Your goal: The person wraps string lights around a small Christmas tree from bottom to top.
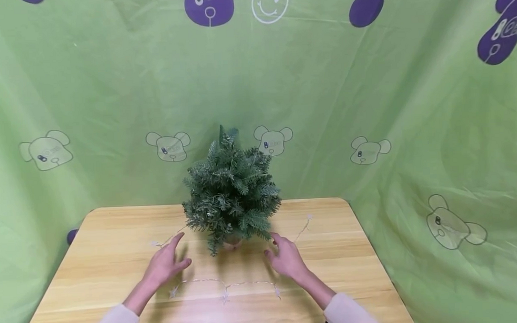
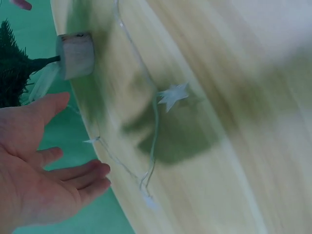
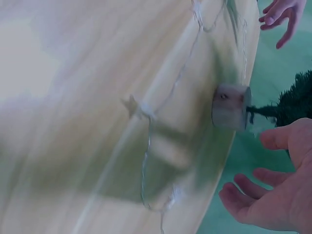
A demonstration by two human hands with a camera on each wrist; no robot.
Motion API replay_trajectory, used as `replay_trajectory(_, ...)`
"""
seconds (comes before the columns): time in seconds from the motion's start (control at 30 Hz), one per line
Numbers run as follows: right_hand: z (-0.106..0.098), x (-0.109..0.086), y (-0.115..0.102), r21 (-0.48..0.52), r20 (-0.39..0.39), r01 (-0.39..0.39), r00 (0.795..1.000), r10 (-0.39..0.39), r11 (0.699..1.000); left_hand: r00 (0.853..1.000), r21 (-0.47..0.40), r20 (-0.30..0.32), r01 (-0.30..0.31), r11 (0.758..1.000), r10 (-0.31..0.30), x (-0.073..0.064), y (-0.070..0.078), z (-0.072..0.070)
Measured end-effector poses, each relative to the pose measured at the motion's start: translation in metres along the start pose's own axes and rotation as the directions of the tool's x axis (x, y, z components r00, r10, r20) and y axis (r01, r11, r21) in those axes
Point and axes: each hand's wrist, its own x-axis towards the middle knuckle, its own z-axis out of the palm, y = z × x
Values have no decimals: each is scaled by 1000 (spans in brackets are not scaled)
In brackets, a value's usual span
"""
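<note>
A small artificial Christmas tree [image 1: 231, 191] stands upright near the back of the table on a round wooden base [image 3: 231, 106]. A star string light [image 1: 224, 292] lies loosely around it, its clear wire [image 2: 155, 122] running across the tabletop with several star-shaped pieces. My left hand [image 1: 164, 264] hovers to the left of the tree, palm inward, fingers spread and holding nothing. On the other side, my right hand [image 1: 286, 258] faces it with relaxed fingers close to the lower branches, also holding nothing. The branches hide most of the base in the head view.
The wooden table [image 1: 117, 271] has rounded back corners. Behind it and at both sides hangs a green curtain [image 1: 316, 107] printed with bear heads and purple shapes. Loose star wire lies at the tree's left, right and front.
</note>
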Motion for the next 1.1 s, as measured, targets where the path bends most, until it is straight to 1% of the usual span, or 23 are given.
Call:
replay_trajectory(0.13, 11, -3, -1, 46, 35, -8, 999, 6, 999, 999, -89, 15, 34, 995, -33, -2, -3, 8)
replay_trajectory(0.27, 21, -4, -3, 60, 69, 36, 997, -40, 998, 999, -131, 2, 32, 991, -32, -2, -7, 15)
replay_trajectory(0.33, 25, -5, -3, 72, 88, 52, 994, -58, 996, 999, -137, 8, 32, 990, -31, -3, -8, 17)
replay_trajectory(0.43, 31, -6, -3, 134, 130, 50, 989, -68, 990, 998, -142, 46, 44, 989, -37, -3, -10, 21)
replay_trajectory(0.5, 35, -8, -3, 172, 165, 27, 985, -56, 985, 997, -138, 66, 46, 989, -37, -3, -11, 24)
replay_trajectory(0.57, 38, -9, -3, 191, 189, 6, 981, -43, 981, 997, -128, 72, 47, 991, -38, -4, -13, 27)
replay_trajectory(0.77, 45, -14, -4, 212, 202, -19, 979, -25, 977, 997, -124, 69, 35, 992, -27, -5, -16, 33)
replay_trajectory(0.83, 47, -17, -4, 227, 214, -46, 977, -4, 973, 997, -127, 70, 34, 991, -25, -6, -16, 33)
replay_trajectory(0.93, 51, -20, -2, 246, 219, -69, 976, 14, 967, 996, -128, 75, 48, 991, -39, -6, -18, 35)
replay_trajectory(1.1, 56, -24, 4, 257, 204, -75, 979, 22, 964, 996, -141, 77, 61, 988, -51, -5, -22, 39)
